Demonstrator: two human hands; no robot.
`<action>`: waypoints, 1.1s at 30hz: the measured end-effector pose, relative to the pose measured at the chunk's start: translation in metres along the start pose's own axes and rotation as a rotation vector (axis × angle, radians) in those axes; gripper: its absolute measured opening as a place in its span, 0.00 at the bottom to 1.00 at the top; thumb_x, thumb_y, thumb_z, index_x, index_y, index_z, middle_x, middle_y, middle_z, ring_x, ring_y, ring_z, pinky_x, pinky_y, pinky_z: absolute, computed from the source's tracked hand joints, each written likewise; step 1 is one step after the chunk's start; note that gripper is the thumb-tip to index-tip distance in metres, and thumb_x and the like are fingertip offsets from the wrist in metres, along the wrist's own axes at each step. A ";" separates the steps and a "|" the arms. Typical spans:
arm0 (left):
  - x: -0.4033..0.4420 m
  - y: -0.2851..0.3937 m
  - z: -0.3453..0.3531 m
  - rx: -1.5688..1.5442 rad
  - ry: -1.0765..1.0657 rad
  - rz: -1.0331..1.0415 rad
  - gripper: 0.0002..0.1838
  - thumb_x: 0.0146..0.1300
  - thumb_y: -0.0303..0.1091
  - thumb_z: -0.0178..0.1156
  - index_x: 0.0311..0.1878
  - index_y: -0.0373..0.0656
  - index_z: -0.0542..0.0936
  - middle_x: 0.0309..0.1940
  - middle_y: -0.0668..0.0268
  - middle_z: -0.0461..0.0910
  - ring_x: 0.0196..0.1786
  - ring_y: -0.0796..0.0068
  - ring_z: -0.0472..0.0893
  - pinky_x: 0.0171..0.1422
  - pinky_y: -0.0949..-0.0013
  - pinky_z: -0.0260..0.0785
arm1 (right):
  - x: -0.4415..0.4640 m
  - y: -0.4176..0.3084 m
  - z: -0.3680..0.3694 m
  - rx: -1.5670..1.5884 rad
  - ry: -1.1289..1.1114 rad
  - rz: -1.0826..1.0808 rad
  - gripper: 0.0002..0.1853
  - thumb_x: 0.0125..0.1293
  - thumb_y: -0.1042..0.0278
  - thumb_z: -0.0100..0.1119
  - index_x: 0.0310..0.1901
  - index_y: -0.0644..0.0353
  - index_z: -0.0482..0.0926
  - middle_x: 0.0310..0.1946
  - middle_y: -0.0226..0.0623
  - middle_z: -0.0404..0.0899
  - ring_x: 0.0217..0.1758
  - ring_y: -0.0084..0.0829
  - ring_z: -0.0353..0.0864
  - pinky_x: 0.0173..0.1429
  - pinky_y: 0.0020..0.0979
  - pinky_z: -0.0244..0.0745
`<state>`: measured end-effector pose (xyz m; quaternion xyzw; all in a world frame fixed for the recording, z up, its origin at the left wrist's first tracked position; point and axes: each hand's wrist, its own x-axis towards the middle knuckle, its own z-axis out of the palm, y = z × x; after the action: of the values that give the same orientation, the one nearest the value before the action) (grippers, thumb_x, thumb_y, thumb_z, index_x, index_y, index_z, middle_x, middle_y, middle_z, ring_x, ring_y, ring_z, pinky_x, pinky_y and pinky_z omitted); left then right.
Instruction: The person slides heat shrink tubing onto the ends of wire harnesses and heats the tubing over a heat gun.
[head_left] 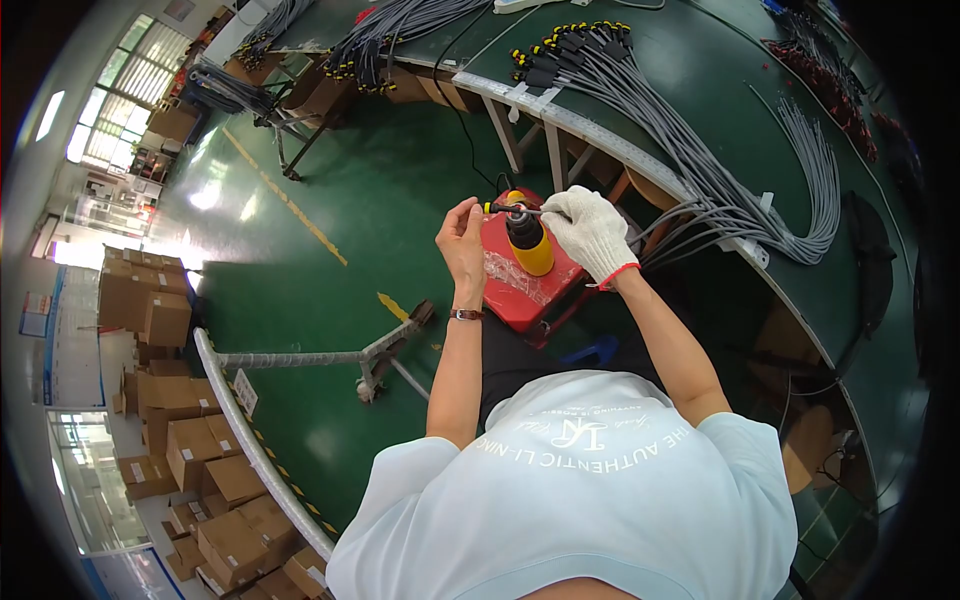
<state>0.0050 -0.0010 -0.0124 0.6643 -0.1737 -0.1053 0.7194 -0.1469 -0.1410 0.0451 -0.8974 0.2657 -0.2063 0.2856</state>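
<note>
Above a red stool [515, 300], a cable [530, 210] with a yellow-and-black connector [490, 208] is stretched between my two hands. My left hand [462, 240], bare with a watch at the wrist, pinches the connector end. My right hand [592, 232], in a white knitted glove with a red cuff, is closed on the cable to the right. A yellow-and-black heat gun [533, 255] stands upright on the stool, directly under the cable. The cable crosses over its nozzle; whether they touch I cannot tell. Crumpled clear plastic [512, 278] lies on the stool beside the heat gun.
On the green workbench [690, 60] at right lie bundles of grey cables [650, 110] with yellow-and-black ends. More bundles [375, 50] lie further back. A metal stand [300, 358] is on the floor at left. Cardboard boxes [240, 540] are stacked behind it. A black cord [470, 140] hangs near the stool.
</note>
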 end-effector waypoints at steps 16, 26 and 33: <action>0.004 0.010 0.001 0.066 0.000 0.065 0.14 0.72 0.31 0.63 0.57 0.35 0.82 0.42 0.67 0.84 0.45 0.79 0.80 0.52 0.72 0.73 | -0.005 -0.002 -0.001 0.066 0.002 0.023 0.09 0.65 0.57 0.62 0.41 0.47 0.88 0.43 0.37 0.85 0.47 0.44 0.85 0.52 0.43 0.80; -0.001 0.013 0.003 0.115 -0.040 0.112 0.14 0.72 0.33 0.64 0.56 0.37 0.83 0.41 0.66 0.84 0.44 0.78 0.80 0.51 0.71 0.74 | 0.003 0.010 -0.002 0.534 -0.236 0.306 0.12 0.66 0.59 0.63 0.38 0.61 0.85 0.25 0.30 0.80 0.26 0.23 0.77 0.33 0.28 0.74; 0.002 0.008 -0.001 0.129 -0.012 0.052 0.13 0.73 0.34 0.63 0.53 0.35 0.84 0.39 0.67 0.84 0.42 0.80 0.80 0.49 0.73 0.74 | 0.013 0.002 -0.001 0.476 -0.308 0.430 0.15 0.59 0.53 0.59 0.31 0.58 0.84 0.23 0.30 0.81 0.23 0.26 0.80 0.31 0.28 0.73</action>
<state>0.0063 -0.0002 -0.0046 0.7038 -0.2017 -0.0794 0.6765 -0.1376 -0.1504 0.0474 -0.7499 0.3469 -0.0596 0.5602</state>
